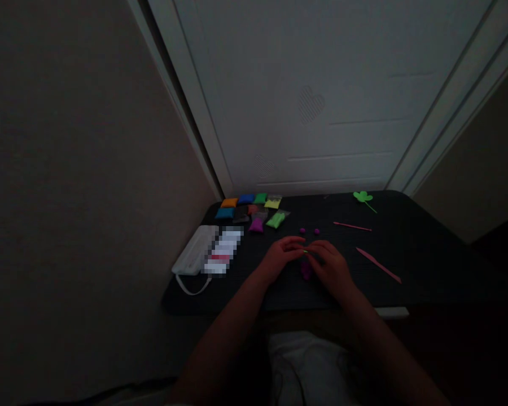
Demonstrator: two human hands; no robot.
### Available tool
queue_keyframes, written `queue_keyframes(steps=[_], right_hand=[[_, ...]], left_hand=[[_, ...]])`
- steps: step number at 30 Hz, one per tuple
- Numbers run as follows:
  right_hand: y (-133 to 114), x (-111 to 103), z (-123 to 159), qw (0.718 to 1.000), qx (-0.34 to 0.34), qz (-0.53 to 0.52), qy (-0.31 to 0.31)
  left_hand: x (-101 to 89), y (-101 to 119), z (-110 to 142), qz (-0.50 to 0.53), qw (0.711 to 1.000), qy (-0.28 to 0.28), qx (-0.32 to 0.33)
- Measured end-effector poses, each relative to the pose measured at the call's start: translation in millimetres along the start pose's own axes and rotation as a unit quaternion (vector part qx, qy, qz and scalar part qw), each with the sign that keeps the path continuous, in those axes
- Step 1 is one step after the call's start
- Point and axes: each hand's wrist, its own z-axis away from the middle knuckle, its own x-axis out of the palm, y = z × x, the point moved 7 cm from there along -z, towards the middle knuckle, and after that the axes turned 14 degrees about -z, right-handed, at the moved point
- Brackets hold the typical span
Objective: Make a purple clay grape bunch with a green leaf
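My left hand [280,257] and my right hand [332,266] meet above the dark table. A tiny piece of green clay [305,251] shows between their fingertips, and the fingers of both hands are closed around it. Just below the fingertips lies a lumpy purple clay shape [306,270], partly covered by my right hand. Beyond the fingers, two small purple clay balls, a left ball [302,230] and a right ball [317,232], rest on the table.
Colourful clay packets [246,199] lie at the back left. A white pouch [196,251] with a strap sits beside a blurred phone screen [223,251]. To the right are a thin pink tool [352,226], a wider pink tool [379,265] and a green clay flower [363,197].
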Motion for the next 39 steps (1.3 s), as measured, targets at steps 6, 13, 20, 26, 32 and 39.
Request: queue_keyframes(steps=[6,13,20,26,32,39], right_hand=[[-3,0,0,1.000,-0.001,-0.010,-0.003],[-2,0,0,1.000,-0.001,-0.021,0.003],[-16,-15,1,0.995,0.042,-0.081,0.044],[-44,-19,11,0.913,0.216,-0.345,0.031],[-62,-1,13,0.818,0.281,-0.501,0.016],[-67,3,12,0.812,0.281,-0.512,0.001]], left_hand=[[-1.0,2,1,-0.017,1.000,0.009,0.001],[-1.9,3,0,-0.008,1.000,0.017,0.003],[-13.5,46,29,-0.153,0.979,0.107,0.084],[-0.5,129,101,-0.379,0.847,0.193,0.319],[14.7,152,122,-0.454,0.784,0.186,0.379],[13.7,141,116,-0.460,0.790,0.181,0.364]])
